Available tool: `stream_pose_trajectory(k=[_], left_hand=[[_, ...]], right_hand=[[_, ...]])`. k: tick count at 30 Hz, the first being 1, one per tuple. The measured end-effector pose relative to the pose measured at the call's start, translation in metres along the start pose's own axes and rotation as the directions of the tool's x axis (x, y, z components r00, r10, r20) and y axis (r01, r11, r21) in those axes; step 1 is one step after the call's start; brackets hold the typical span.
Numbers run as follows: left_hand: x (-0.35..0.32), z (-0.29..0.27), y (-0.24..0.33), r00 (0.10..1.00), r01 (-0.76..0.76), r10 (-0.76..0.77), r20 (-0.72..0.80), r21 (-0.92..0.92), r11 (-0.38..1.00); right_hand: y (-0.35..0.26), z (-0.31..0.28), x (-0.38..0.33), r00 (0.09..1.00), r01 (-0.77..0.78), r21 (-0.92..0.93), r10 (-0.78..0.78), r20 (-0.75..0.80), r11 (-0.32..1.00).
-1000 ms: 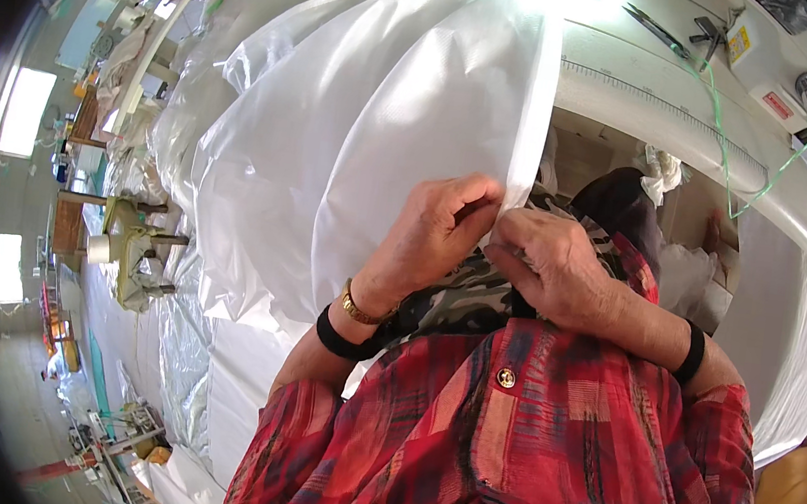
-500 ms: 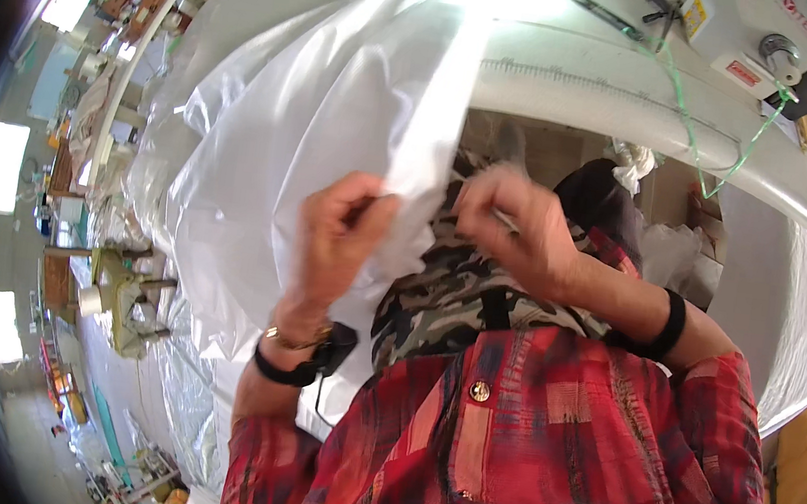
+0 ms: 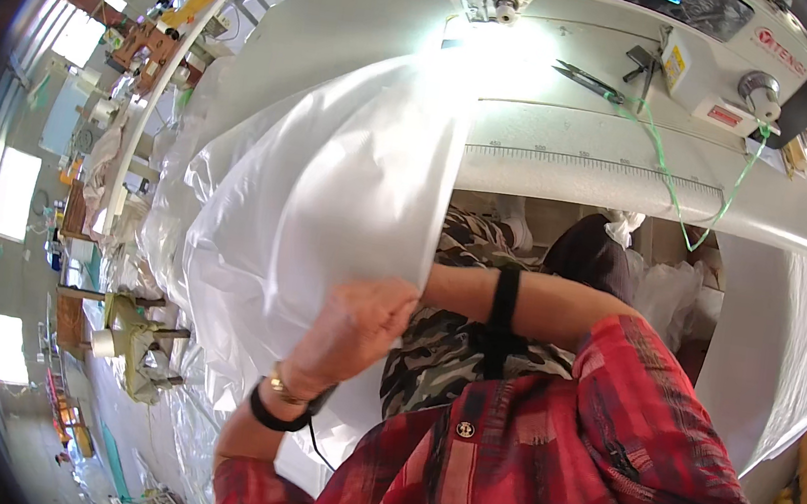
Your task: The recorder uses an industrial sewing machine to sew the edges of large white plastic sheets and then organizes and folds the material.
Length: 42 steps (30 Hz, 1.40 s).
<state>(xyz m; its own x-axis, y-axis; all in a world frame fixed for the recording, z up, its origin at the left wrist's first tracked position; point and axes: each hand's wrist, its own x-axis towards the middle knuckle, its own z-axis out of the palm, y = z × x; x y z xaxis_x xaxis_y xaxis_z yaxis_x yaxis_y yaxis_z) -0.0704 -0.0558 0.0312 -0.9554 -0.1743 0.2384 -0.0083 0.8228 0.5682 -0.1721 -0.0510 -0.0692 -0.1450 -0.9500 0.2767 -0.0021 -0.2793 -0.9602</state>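
Our left hand (image 3: 353,332) is closed on the lower edge of the white fabric (image 3: 329,203), fingers curled over the cloth near its bottom corner, with a black band and a gold bracelet at the wrist. Our right hand is hidden: the right forearm (image 3: 558,306), bare below the rolled red plaid sleeve (image 3: 621,450) and wearing a black band, runs across toward the fabric and disappears behind its edge, so we cannot tell whether that hand is open or closed.

We take the sewing machine (image 3: 653,21) as our landmark. It stands at the far side of the white table (image 3: 594,180), and the fabric hangs down from just in front of it, a broad glossy sheet billowing to the machine's left and falling toward our chest. A pair of dark thread snips (image 3: 586,76) lies just in front of the machine on the table. A green thread (image 3: 669,179) trails from the machine's right end down over the table's front edge. Below the machine, under the table, we see camouflage-patterned trousers (image 3: 453,344) and a dark bundle (image 3: 589,260). Well to the machine's left, more white fabric lies heaped along a long bench with small stands (image 3: 135,345) beside it.
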Motion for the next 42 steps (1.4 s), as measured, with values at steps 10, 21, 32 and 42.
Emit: stream_pose_trajectory(k=[10, 21, 32, 42], left_hand=[[-0.04, 0.074, -0.015, 0.816, 0.425, -0.549, -0.181, -0.455, 0.782], [-0.042, 0.068, 0.01, 0.647, 0.339, -0.754, -0.115, -0.842, 0.42], [-0.015, 0.08, 0.0, 0.654, 0.38, -0.572, -0.495, -0.439, 0.814], [-0.012, 0.064, -0.001, 0.744, 0.316, -0.324, -0.585, -0.12, 0.941]], right_hand=[[-0.039, -0.125, -0.069, 0.961, -0.07, -0.756, 0.247, 0.124, 0.651], [-0.068, -0.156, -0.007, 0.832, 0.533, -0.663, -0.186, 0.522, 0.525], [-0.08, -0.154, -0.002, 0.834, 0.462, -0.685, -0.014, 0.551, 0.564], [-0.075, -0.172, 0.014, 0.863, 0.396, -0.688, 0.01, 0.505, 0.608]])
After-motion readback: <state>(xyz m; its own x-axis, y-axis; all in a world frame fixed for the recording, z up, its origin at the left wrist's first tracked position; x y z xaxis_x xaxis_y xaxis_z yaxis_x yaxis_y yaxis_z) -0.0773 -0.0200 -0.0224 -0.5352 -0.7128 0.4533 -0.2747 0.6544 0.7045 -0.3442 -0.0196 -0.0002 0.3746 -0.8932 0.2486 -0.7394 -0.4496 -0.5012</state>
